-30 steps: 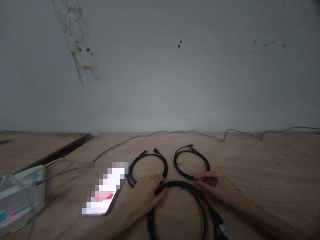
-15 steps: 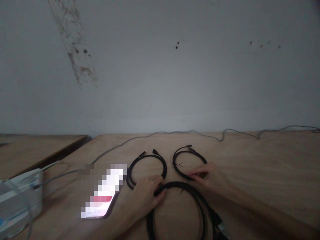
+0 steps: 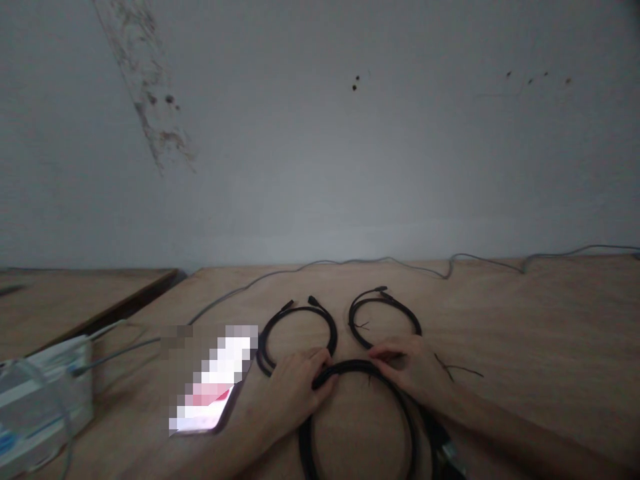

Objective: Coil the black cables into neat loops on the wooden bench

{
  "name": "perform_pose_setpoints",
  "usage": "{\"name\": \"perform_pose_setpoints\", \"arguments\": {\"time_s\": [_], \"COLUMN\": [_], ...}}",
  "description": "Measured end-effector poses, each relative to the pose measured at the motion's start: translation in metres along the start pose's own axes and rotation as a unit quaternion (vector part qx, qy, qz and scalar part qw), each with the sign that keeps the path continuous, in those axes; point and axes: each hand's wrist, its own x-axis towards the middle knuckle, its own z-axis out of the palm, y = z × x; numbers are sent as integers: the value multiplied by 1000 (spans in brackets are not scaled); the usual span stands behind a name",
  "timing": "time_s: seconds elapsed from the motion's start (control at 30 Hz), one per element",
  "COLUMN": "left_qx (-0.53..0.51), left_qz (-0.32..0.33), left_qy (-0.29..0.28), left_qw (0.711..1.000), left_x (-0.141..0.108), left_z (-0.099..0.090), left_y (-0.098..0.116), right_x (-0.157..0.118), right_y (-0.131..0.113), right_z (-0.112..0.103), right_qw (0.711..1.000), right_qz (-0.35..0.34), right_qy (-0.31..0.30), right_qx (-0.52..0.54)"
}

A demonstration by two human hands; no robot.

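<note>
A large coil of black cable lies nearest me, its lower part cut off by the frame edge. My left hand is closed around its upper left side, thumb below and fingers above. At the top of the same coil, my right hand pinches the strands between thumb and fingers. A dark wire twist tie partly shows under the cable there. Beyond my left hand rests a smaller coiled black cable, and another coiled cable sits beyond my right hand, with a thin tie on its left side.
A loose twist tie lies right of my right hand. On the left are a lit phone, partly pixelated, and a white box-like object with cords. A thin grey cord runs along the wooden table by the wall.
My right hand has moved left and slightly down, from beside the right small coil onto the large coil's top. The loose twist tie has come into view. My left hand keeps its grip.
</note>
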Motion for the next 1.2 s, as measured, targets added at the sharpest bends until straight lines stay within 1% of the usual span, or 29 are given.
{"name": "perform_pose_setpoints", "arguments": {"time_s": [0.23, 0.3, 0.43, 0.57, 0.77, 0.9, 1.03, 1.2], "left_qx": [-9, -12, -15, -14, -19, -25, -22, -19], "left_qz": [9, 13, 11, 14, 20, 19, 19, 5], "left_qy": [8, 14, 24, 23, 21, 20, 19, 10], "left_qw": [1000, 1000, 1000, 1000, 999, 999, 999, 1000], "left_x": [-1, -1, 0, 0, 1, 1, 1, 2], "left_z": [-1, 0, 0, 1, 6, 6, 3, 1], "left_y": [-1, -2, -3, -5, -8, -7, -5, -3], "right_x": [1, 1, -1, -1, -3, -4, -6, -12], "right_y": [9, 12, 12, 10, 17, 20, 10, -3], "right_z": [6, 7, 5, 2, 3, 4, 1, -5], "right_qw": [995, 995, 998, 998, 995, 992, 988, 981], "right_qz": [32, 35, 32, 20, -35, -73, -109, -136], "right_qy": [45, 55, 58, 62, 47, 33, 10, -35], "right_qx": [84, 71, 14, -22, -80, -99, -112, -134]}}
